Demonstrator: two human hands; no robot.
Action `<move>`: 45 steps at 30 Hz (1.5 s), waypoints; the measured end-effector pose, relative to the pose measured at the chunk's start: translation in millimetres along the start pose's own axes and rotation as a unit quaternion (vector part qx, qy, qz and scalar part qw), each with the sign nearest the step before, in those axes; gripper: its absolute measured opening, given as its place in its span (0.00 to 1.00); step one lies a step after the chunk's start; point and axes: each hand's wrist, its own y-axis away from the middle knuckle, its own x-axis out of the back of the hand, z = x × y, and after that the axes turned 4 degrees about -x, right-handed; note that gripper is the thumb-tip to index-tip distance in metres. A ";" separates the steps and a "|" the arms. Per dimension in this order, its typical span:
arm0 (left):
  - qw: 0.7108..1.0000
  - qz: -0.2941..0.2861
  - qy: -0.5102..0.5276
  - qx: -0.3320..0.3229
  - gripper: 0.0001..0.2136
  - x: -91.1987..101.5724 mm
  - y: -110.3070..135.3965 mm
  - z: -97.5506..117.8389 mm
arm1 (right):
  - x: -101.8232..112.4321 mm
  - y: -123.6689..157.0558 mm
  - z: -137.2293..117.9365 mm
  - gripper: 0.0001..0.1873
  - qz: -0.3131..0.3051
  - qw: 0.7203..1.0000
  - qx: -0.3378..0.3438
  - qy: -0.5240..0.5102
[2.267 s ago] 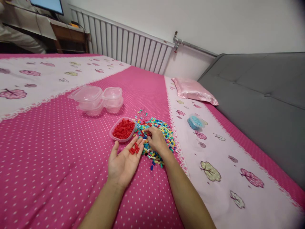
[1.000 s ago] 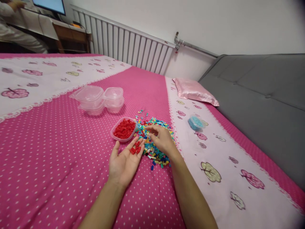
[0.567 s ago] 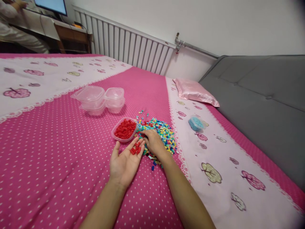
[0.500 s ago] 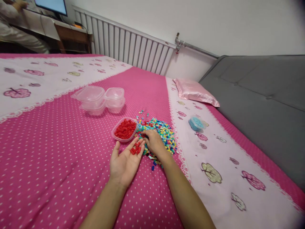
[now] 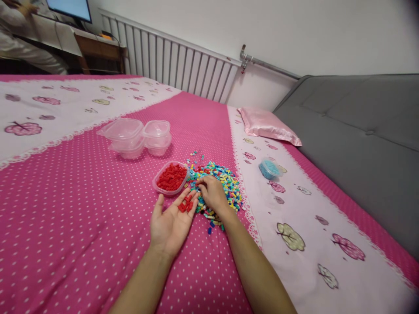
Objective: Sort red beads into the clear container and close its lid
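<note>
My left hand (image 5: 170, 224) lies palm up with its fingers stretched out, and several small red toy bricks (image 5: 185, 204) rest on them. Over the left side of a mixed pile of small coloured bricks (image 5: 231, 185) is my right hand (image 5: 212, 192), thumb and fingers pinched together. A speck of red shows at its fingertips, apparently a red brick; the fingers partly hide it. Just beyond my left fingertips stands a clear plastic tub (image 5: 156, 185) full of red bricks (image 5: 172, 176), touching the pile's left edge.
Clear lidded tubs (image 5: 131, 135) stand in stacks at the back left. To the right, a tub of light blue pieces (image 5: 270, 169) sits on the bedspread (image 5: 98, 226). A pink pillow (image 5: 266, 126) lies by the grey headboard (image 5: 353, 135). A person (image 5: 22, 39) sits far left at a desk.
My right hand has shifted slightly up and to the right, its pinched fingertips a little farther from my left hand. My left hand and the bricks on it are nearly still.
</note>
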 end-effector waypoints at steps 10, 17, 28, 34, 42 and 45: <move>1.000 -0.009 0.003 -0.004 0.32 0.1 1.3 -1.7 | 32.0 8.8 -26.4 0.10 -0.077 0.972 -0.018 -0.220; 1.000 -0.011 0.005 0.002 0.29 -1.1 1.0 1.1 | 42.0 17.7 -40.9 0.16 -0.084 0.980 -0.008 -0.179; 0.994 0.017 -0.102 -0.038 0.15 -26.0 9.2 4.0 | 52.2 18.0 -35.3 0.12 0.031 0.981 -0.030 -0.191; 0.974 0.002 -0.182 -0.137 0.11 -55.3 -4.1 34.2 | 63.9 20.2 -33.7 0.12 0.041 0.977 -0.034 -0.207; 0.790 -0.022 -0.560 -0.248 0.11 -59.3 -67.8 49.0 | 81.6 23.4 -34.5 0.11 0.053 0.974 -0.046 -0.215; 0.708 -0.049 -0.653 -0.265 0.08 -53.0 -79.5 49.4 | 83.5 24.2 -34.6 0.11 0.047 0.975 -0.038 -0.216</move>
